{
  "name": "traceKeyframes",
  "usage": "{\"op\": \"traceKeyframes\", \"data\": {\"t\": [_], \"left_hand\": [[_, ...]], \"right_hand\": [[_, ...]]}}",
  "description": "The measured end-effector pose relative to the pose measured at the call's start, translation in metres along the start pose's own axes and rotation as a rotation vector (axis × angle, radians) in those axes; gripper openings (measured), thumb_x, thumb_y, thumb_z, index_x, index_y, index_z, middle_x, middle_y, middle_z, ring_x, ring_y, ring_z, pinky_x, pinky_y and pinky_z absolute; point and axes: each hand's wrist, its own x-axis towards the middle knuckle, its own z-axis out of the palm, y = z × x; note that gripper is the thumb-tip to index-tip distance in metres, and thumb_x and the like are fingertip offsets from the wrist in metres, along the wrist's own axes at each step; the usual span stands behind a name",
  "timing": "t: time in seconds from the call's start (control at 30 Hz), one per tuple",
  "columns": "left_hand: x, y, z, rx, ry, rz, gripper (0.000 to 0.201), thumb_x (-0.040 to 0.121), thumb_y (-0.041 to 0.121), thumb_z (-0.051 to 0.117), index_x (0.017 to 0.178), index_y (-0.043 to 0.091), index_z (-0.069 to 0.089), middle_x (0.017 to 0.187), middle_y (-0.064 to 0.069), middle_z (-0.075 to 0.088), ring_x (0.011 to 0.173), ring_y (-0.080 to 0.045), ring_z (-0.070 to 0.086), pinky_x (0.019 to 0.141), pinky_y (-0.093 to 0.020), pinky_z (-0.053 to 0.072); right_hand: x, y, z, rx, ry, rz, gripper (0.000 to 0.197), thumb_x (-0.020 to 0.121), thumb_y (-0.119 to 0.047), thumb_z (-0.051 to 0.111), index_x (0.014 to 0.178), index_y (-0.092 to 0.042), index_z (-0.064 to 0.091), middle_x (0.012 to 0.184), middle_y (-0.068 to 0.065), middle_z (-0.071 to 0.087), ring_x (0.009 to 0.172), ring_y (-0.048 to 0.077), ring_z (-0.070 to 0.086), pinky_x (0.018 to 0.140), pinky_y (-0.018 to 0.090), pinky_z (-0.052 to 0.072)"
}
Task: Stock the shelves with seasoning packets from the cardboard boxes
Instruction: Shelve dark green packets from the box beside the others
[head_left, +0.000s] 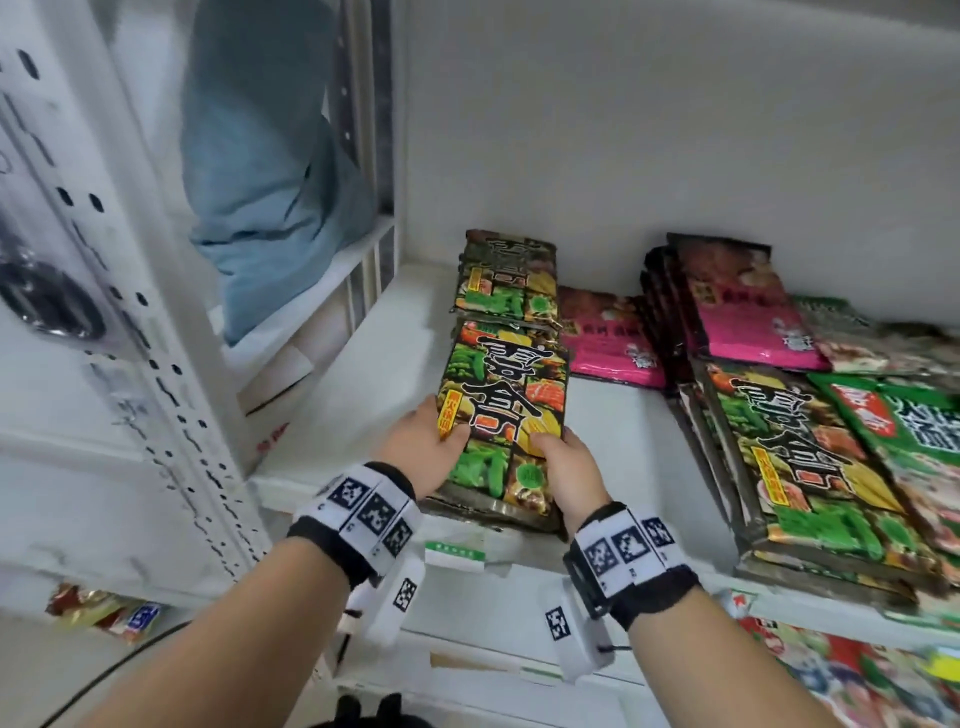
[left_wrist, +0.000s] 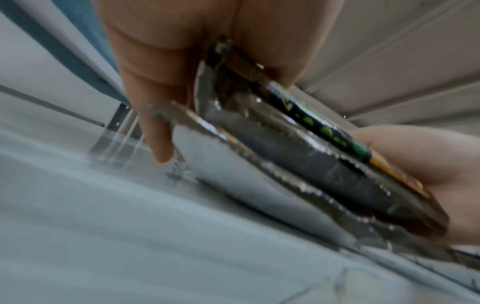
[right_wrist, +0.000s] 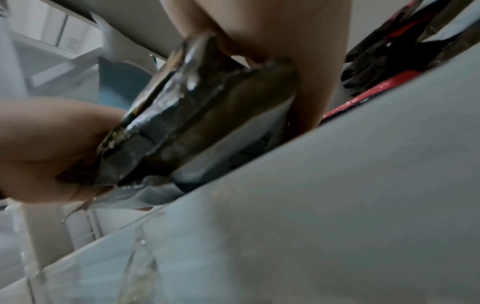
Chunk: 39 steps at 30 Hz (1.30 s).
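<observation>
Both hands, left hand (head_left: 415, 447) and right hand (head_left: 566, 467), squeeze a stack of seasoning packets (head_left: 501, 415) on the shelf (head_left: 374, 364) at 12 o'clock; slippery packets might slide off.

Head view looks down from above and behind both wrists onto the white metal shelf (head_left: 613, 447), hands low at centre frame. Left wrist view sits close under the left hand (left_wrist: 161, 67), facing along the fingers. Right wrist view does likewise from the other side. All three share the dark, glossy seasoning-packet stack (head_left: 506, 415).
</observation>
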Motion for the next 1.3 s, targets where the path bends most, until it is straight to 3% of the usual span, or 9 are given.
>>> {"op": "traceKeyframes", "data": {"t": [0.2,0.3,0.4,0.5,0.57,0.67,0.9,1.03,1.3], "left_hand": [[-0.006,0.007,0.005,-0.207,0.031,-0.017,0.036,0.094,0.033,0.046,0.124,0.014,0.047,0.122,-0.008,0.060,0.108,-0.026,0.055,0.083,-0.027,0.037],[-0.019,0.025,0.020,-0.334,0.026,0.037,0.030,0.092,0.027,0.052,0.120,0.016,0.053,0.118,-0.005,0.063,0.106,-0.023,0.056,0.084,-0.024,0.037],[-0.025,0.055,0.044,-0.400,0.004,0.054,0.025,0.092,0.025,0.052,0.115,0.017,0.056,0.112,-0.004,0.065,0.104,-0.024,0.058,0.084,-0.024,0.039],[-0.022,0.087,0.064,-0.356,-0.023,0.051,0.023,0.091,0.024,0.051,0.110,0.013,0.057,0.108,-0.008,0.066,0.097,-0.025,0.059,0.080,-0.025,0.041],[-0.020,0.103,0.076,-0.311,-0.034,0.054,0.027,0.092,0.024,0.049,0.113,0.008,0.055,0.111,-0.013,0.064,0.101,-0.029,0.058,0.084,-0.031,0.046],[-0.021,0.117,0.091,-0.273,-0.044,0.030,0.035,0.093,0.027,0.048,0.120,0.004,0.049,0.116,-0.017,0.060,0.104,-0.032,0.057,0.089,-0.037,0.047],[-0.032,0.131,0.064,-0.186,0.014,-0.006,0.049,0.094,0.030,0.045,0.134,0.003,0.036,0.133,-0.020,0.046,0.118,-0.034,0.049,0.097,-0.039,0.040],[-0.075,0.189,0.054,-0.223,0.145,0.322,0.041,0.095,0.023,0.044,0.135,0.012,0.045,0.134,-0.008,0.052,0.122,-0.024,0.050,0.104,-0.035,0.038],[-0.201,0.323,0.193,-0.148,-0.291,0.615,0.034,0.094,0.029,0.044,0.125,0.021,0.055,0.122,0.002,0.061,0.104,-0.017,0.059,0.079,-0.020,0.041]], "right_hand": [[-0.009,-0.002,-0.015,0.041,-0.024,-0.012,0.026,0.091,-0.015,0.055,0.114,-0.004,0.058,0.112,0.017,0.065,0.104,0.035,0.062,0.096,0.049,0.047],[-0.021,0.009,-0.040,0.052,0.099,-0.029,0.020,0.090,-0.013,0.055,0.107,-0.004,0.060,0.107,0.015,0.067,0.088,0.026,0.063,0.078,0.033,0.052],[-0.028,0.013,-0.068,-0.313,0.244,-0.132,0.030,0.094,-0.018,0.049,0.120,-0.003,0.049,0.114,0.014,0.061,0.082,0.018,0.053,0.068,0.024,0.042],[-0.029,0.004,-0.092,-0.623,0.280,-0.269,0.046,0.090,-0.011,0.050,0.133,-0.003,0.038,0.136,0.014,0.047,0.113,0.024,0.051,0.095,0.031,0.042],[-0.030,-0.004,-0.100,-0.848,0.208,-0.306,0.045,0.088,-0.011,0.050,0.132,-0.002,0.044,0.145,0.013,0.038,0.136,0.026,0.032,0.116,0.038,0.020],[-0.035,-0.005,-0.109,-0.866,0.190,-0.316,0.035,0.089,-0.012,0.049,0.122,-0.003,0.055,0.146,0.014,0.039,0.142,0.022,0.023,0.118,0.032,0.013],[-0.068,-0.009,-0.148,-0.536,0.250,-0.393,0.031,0.090,-0.016,0.053,0.120,-0.012,0.060,0.117,0.001,0.063,0.089,0.012,0.060,0.083,0.023,0.046],[-0.101,0.000,-0.221,-0.364,0.409,-0.423,0.023,0.090,-0.011,0.052,0.109,-0.010,0.065,0.101,-0.002,0.061,0.093,0.010,0.054,0.084,0.021,0.040],[-0.214,0.106,-0.416,-0.357,0.568,-0.186,0.010,0.089,-0.016,0.056,0.097,-0.018,0.062,0.084,-0.004,0.059,0.069,0.008,0.056,0.058,0.017,0.042]]}}
